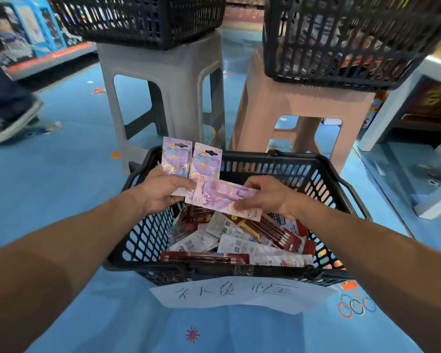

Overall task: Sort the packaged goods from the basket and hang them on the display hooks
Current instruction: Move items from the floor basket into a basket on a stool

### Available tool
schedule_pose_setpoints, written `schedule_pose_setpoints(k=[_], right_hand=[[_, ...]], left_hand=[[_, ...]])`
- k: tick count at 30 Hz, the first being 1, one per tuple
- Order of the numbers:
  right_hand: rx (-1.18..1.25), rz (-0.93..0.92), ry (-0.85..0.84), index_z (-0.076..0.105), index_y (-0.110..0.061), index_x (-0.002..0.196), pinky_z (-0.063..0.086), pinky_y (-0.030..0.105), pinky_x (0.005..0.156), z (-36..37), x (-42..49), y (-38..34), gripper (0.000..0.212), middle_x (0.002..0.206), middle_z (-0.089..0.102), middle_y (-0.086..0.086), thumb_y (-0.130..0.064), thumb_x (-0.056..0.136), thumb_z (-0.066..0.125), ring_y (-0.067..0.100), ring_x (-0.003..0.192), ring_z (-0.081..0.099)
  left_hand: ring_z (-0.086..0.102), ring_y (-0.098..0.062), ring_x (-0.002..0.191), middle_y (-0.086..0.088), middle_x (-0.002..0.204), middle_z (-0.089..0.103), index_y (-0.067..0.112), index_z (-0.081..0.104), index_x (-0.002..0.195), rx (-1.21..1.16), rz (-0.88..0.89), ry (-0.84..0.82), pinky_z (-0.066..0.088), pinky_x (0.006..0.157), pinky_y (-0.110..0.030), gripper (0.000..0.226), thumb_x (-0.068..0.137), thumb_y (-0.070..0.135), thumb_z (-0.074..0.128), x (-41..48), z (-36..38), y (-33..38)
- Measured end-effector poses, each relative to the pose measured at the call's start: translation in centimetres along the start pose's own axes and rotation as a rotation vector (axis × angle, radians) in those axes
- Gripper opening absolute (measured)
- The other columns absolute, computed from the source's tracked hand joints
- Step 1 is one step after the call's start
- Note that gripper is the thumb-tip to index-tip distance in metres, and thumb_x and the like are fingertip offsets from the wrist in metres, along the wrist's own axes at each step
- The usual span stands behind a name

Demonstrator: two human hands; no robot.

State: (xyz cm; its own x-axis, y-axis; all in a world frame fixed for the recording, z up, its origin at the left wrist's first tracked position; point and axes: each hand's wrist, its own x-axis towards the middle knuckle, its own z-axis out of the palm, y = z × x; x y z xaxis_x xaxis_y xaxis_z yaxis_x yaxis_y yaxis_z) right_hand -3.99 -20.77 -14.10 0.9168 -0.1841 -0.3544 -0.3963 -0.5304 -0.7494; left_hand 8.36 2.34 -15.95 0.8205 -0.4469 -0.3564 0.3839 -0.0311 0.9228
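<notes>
A black plastic basket (148,238) stands on the blue floor below me, holding several packaged goods: red pencil packs (205,258) and white-backed cards (242,247). My left hand (161,189) grips two purple pony-print packs (186,161), held upright and fanned above the basket's far left corner. My right hand (270,197) pinches a third pink pony pack (227,198), which lies crosswise over the basket and overlaps the lower edge of the two upright packs. No display hooks are in view.
A paper label (239,294) with handwriting hangs on the basket's near side. Behind it stand a grey stool (163,80) and a pink stool (303,105), each bearing a black crate. A person's shoe (13,126) is at left, shelving at both sides.
</notes>
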Motion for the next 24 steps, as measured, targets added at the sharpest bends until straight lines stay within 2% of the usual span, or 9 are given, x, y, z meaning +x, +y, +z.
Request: schedule_pose_setpoints(k=[2,4,8,10,13,16,18,21,24], right_hand=[[-0.119,-0.016,-0.026,0.066,-0.011,0.099,0.048,0.034,0.077,-0.2,0.1,-0.1,0.041,0.1,0.067,0.005,-0.034,0.075,0.09,0.022,0.094,0.063],[-0.079,0.026,-0.042,0.065,-0.009,0.107,0.053,0.037,0.075,-0.8,0.3,0.2,0.043,0.104,0.07,0.008,-0.036,0.081,0.086,0.023,0.091,0.067],[0.323,0.114,-0.005,0.057,-0.008,0.119,0.063,0.036,0.067,-0.9,0.3,0.6,0.041,0.112,0.072,0.017,-0.029,0.09,0.078,0.03,0.085,0.077],[0.311,0.109,-0.037,0.057,-0.013,0.119,0.063,0.04,0.074,-0.3,0.3,0.6,0.041,0.109,0.076,0.014,-0.036,0.091,0.076,0.032,0.089,0.077],[0.38,0.079,-0.04,0.06,-0.011,0.115,0.062,0.043,0.087,1.4,0.6,0.0,0.042,0.11,0.076,0.009,-0.039,0.089,0.077,0.023,0.097,0.075],[0.569,0.042,-0.069,0.067,-0.01,0.118,0.058,0.042,0.096,3.1,0.7,-0.8,0.026,0.115,0.076,0.008,-0.028,0.099,0.067,0.024,0.107,0.073],[0.689,0.026,-0.05,0.068,-0.005,0.122,0.057,0.047,0.097,3.7,1.0,-1.1,0.026,0.116,0.075,0.012,-0.018,0.1,0.065,0.029,0.11,0.072],[0.769,-0.004,0.01,0.063,-0.003,0.121,0.06,0.049,0.089,3.8,1.5,-1.2,0.028,0.113,0.075,0.017,-0.004,0.094,0.069,0.033,0.102,0.073],[0.791,0.032,0.111,0.047,-0.008,0.126,0.06,0.056,0.085,3.6,2.0,-1.1,0.049,0.114,0.072,0.018,0.004,0.087,0.074,0.032,0.096,0.074]], left_hand=[[0.075,-0.028,0.103,-0.009,0.113,0.078,0.011,0.071,0.113,0.004,0.003,0.0,0.063,0.077,-0.037,0.046,0.077,-0.017,0.075,0.0,0.1,0.1],[0.075,-0.029,0.105,-0.01,0.114,0.077,0.006,0.071,0.119,0.003,0.004,0.02,0.061,0.089,-0.044,0.05,0.075,-0.018,0.076,-0.1,0.1,0.1],[0.075,-0.03,0.104,-0.011,0.113,0.077,0.003,0.067,0.125,0.015,0.004,0.046,0.059,0.094,-0.05,0.058,0.072,-0.019,0.077,-0.2,0.1,-0.2],[0.074,-0.031,0.106,-0.011,0.113,0.077,0.002,0.067,0.125,0.025,0.007,0.034,0.057,0.096,-0.052,0.058,0.073,-0.019,0.077,-0.3,0.6,-0.3],[0.074,-0.03,0.108,-0.009,0.112,0.078,0.005,0.066,0.126,0.045,0.003,-0.003,0.051,0.104,-0.054,0.062,0.07,-0.016,0.081,-0.3,1.7,-0.5],[0.076,-0.028,0.102,-0.009,0.109,0.078,0.005,0.068,0.124,0.03,-0.001,-0.024,0.056,0.098,-0.048,0.059,0.07,-0.016,0.081,-0.5,3.0,-0.5],[0.076,-0.027,0.101,-0.009,0.109,0.079,0.006,0.069,0.122,0.02,-0.008,-0.036,0.061,0.088,-0.041,0.055,0.073,-0.016,0.079,-0.5,3.3,-0.5],[0.076,-0.027,0.098,-0.01,0.11,0.078,0.012,0.072,0.112,-0.031,-0.023,-0.089,0.064,0.076,-0.036,0.04,0.081,-0.014,0.075,-0.4,3.5,-0.7],[0.076,-0.025,0.096,-0.008,0.109,0.078,0.015,0.072,0.115,-0.051,-0.061,-0.068,0.062,0.079,-0.039,0.031,0.088,-0.001,0.074,-0.5,4.2,-0.6]])
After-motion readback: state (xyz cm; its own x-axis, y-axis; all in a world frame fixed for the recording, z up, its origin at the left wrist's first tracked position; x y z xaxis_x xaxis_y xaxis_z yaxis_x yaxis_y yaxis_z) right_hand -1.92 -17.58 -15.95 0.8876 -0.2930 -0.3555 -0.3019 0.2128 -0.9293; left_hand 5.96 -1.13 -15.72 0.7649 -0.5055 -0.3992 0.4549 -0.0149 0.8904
